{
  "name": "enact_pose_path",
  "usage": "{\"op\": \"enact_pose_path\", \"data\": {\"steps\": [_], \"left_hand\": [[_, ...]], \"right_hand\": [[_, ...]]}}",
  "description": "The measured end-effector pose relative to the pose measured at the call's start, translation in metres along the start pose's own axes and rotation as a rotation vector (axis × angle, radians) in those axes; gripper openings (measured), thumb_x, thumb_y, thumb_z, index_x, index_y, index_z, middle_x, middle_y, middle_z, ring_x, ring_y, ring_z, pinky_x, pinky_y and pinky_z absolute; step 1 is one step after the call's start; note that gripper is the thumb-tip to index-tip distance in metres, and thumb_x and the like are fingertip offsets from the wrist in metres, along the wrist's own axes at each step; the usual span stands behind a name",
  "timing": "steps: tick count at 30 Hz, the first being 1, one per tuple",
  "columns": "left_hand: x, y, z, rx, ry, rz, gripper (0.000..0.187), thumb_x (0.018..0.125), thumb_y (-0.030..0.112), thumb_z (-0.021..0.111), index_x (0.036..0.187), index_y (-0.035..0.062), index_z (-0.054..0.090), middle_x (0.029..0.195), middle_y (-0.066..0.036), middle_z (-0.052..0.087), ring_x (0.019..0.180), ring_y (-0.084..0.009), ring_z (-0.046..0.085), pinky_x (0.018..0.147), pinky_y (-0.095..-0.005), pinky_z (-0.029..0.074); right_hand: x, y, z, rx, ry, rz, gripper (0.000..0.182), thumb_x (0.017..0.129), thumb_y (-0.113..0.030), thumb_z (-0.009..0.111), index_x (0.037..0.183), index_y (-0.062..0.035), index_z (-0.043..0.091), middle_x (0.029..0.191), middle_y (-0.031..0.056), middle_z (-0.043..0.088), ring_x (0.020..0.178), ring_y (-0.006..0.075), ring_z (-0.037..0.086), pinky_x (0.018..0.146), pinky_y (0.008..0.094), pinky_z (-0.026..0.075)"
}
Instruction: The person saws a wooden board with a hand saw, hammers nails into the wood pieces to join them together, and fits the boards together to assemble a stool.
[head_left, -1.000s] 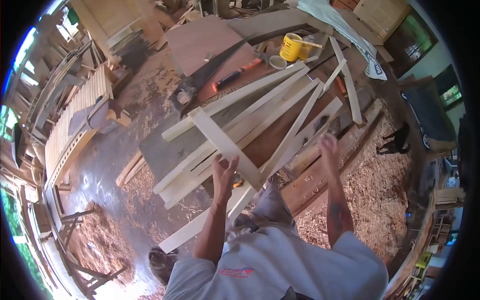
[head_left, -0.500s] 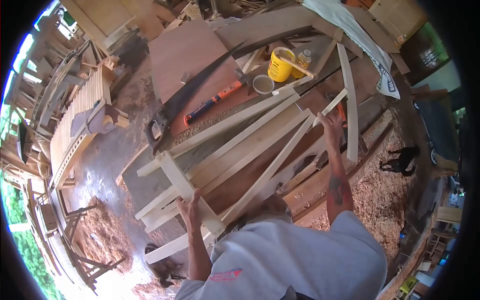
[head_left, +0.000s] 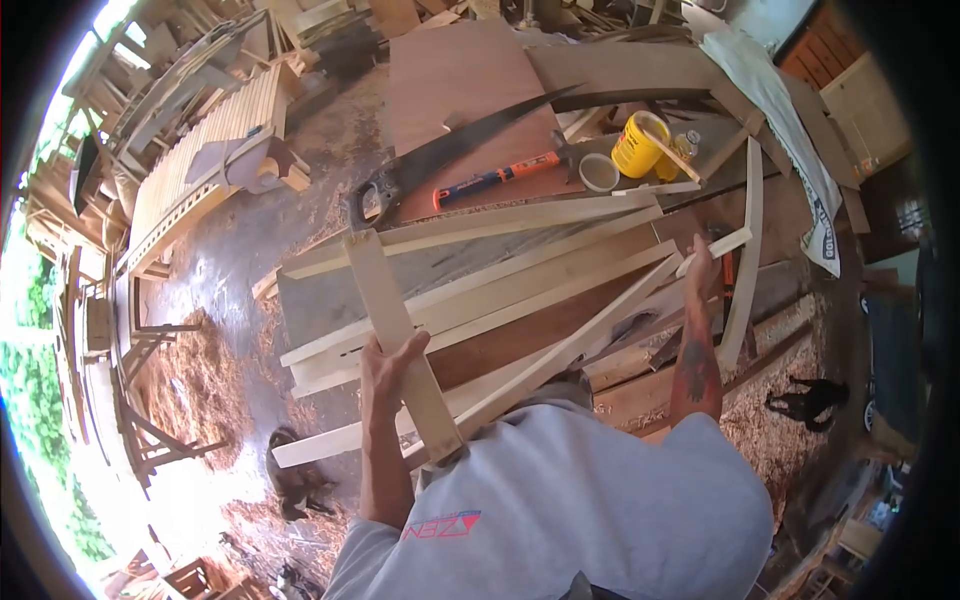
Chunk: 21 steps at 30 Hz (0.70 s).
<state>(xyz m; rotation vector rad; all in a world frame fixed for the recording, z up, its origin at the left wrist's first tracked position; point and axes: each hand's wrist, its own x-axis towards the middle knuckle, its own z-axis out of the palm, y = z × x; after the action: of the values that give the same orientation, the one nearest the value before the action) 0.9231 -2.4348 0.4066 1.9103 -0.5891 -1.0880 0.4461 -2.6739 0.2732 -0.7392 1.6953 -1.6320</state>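
Note:
My left hand (head_left: 393,368) is wrapped around a flat wooden crosspiece (head_left: 405,335). Its lower end meets a long wooden rail (head_left: 570,350), which slants up to the right. Near that rail's far end, my right hand (head_left: 702,268) grips a narrow wooden strip (head_left: 728,243), its pale end sticking out past the fingers. Another long rail (head_left: 510,219) runs from the crosspiece's upper end toward the back right. Between the rails, several loose wooden strips (head_left: 480,305) lie on the bench, passing under the crosspiece.
A handsaw (head_left: 375,200), an orange-and-black hammer (head_left: 500,180), a yellow tub (head_left: 640,146), its round lid (head_left: 600,173) and a bottle (head_left: 684,150) sit beyond the rails. A curved wooden piece (head_left: 745,260) lies right. Dark animals (head_left: 808,402) rest on the shavings-covered floor.
The view has swung, shifting the bench things rightward and up. The crosspiece stands steeper in view, and my left hand sits nearer its middle. Both hands keep hold of the wood.

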Motion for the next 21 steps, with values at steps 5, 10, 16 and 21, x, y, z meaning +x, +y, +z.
{"op": "enact_pose_path", "data": {"steps": [5, 10, 16, 21], "left_hand": [[-0.015, 0.021, 0.0, 0.007, 0.015, -0.046, 0.043, 0.072, 0.03, 0.081, 0.093, -0.0009, 0.059, 0.074, -0.006, 0.061, 0.061, -0.0141, 0.059, 0.054, -0.029, 0.048], [-0.008, 0.002, -0.002, -0.011, 0.029, -0.027, 0.042, 0.073, 0.029, 0.08, 0.093, -0.0001, 0.059, 0.075, -0.006, 0.061, 0.062, -0.0126, 0.058, 0.055, -0.0278, 0.047], [-0.018, 0.015, 0.006, -0.126, -0.064, -0.125, 0.033, 0.082, 0.023, 0.072, 0.097, -0.0023, 0.057, 0.076, -0.009, 0.062, 0.065, -0.0185, 0.064, 0.057, -0.0307, 0.053], [-0.013, 0.013, -0.007, -0.352, -0.169, -0.115, 0.027, 0.086, 0.02, 0.066, 0.099, -0.0011, 0.054, 0.08, -0.012, 0.062, 0.066, -0.0217, 0.065, 0.058, -0.0342, 0.056]], "right_hand": [[-0.023, -0.011, -0.006, 0.016, 0.063, -0.088, 0.026, 0.083, -0.025, 0.071, 0.083, -0.0036, 0.056, 0.078, 0.0028, 0.054, 0.07, 0.0135, 0.051, 0.068, 0.0296, 0.042], [-0.01, -0.014, -0.012, 0.056, 0.044, 0.04, 0.036, 0.083, -0.037, 0.072, 0.072, -0.0078, 0.054, 0.065, -0.0001, 0.048, 0.063, 0.0124, 0.049, 0.062, 0.0286, 0.04], [-0.024, -0.031, -0.013, -0.037, -0.009, 0.075, 0.046, 0.081, -0.049, 0.07, 0.069, -0.0081, 0.054, 0.066, 0.0005, 0.049, 0.062, 0.0128, 0.049, 0.059, 0.0289, 0.039], [-0.019, -0.027, -0.019, -0.114, -0.05, 0.051, 0.047, 0.082, -0.05, 0.069, 0.07, -0.0072, 0.053, 0.068, 0.0004, 0.05, 0.062, 0.0118, 0.049, 0.059, 0.0275, 0.039]]}}
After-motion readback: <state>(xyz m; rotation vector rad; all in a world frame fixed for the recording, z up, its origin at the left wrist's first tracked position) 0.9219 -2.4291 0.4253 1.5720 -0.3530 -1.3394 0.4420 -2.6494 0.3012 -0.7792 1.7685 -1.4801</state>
